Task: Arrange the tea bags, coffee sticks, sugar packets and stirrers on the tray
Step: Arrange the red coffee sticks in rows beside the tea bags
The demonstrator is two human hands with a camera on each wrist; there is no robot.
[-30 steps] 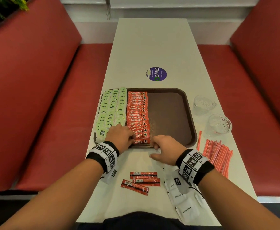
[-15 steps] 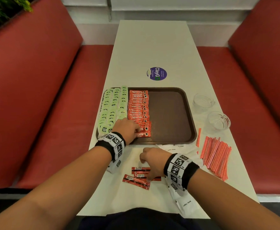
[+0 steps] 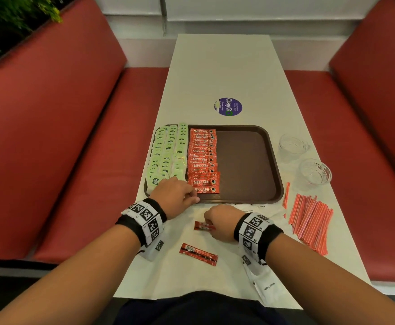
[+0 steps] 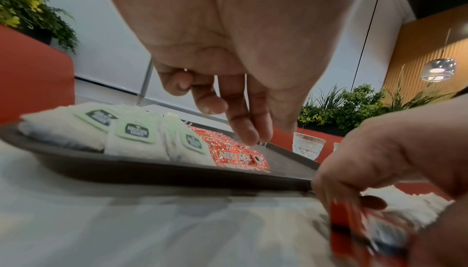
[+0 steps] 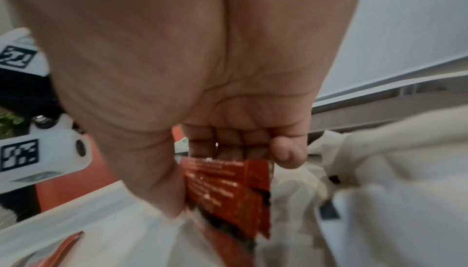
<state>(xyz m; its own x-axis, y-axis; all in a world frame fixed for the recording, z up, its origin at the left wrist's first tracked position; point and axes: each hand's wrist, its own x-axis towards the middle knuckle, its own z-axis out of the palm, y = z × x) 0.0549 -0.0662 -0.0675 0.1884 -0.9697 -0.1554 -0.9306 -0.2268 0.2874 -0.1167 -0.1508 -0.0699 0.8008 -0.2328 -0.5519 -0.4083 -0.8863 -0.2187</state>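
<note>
A brown tray [image 3: 245, 165] holds rows of green tea bags [image 3: 166, 156] on its left and a column of red coffee sticks [image 3: 203, 158] beside them. My left hand [image 3: 191, 195] rests at the tray's near edge. Its loosely curled fingers [image 4: 243, 131] are at the nearest stick and hold nothing. My right hand [image 3: 211, 227] is on the table just before the tray and pinches a couple of red coffee sticks [image 5: 228, 187] between thumb and fingers. One loose coffee stick [image 3: 198, 254] lies nearer me. White sugar packets [image 3: 265, 285] lie under my right wrist.
Red stirrers [image 3: 309, 221] lie in a pile right of the tray. Two glass cups [image 3: 291, 146] [image 3: 314, 171] stand at the table's right edge. A purple sticker [image 3: 228, 106] is beyond the tray. Red benches flank the table.
My right hand drew back from the tray's near edge to the loose coffee sticks and took hold of a couple. The left hand stayed at the tray.
</note>
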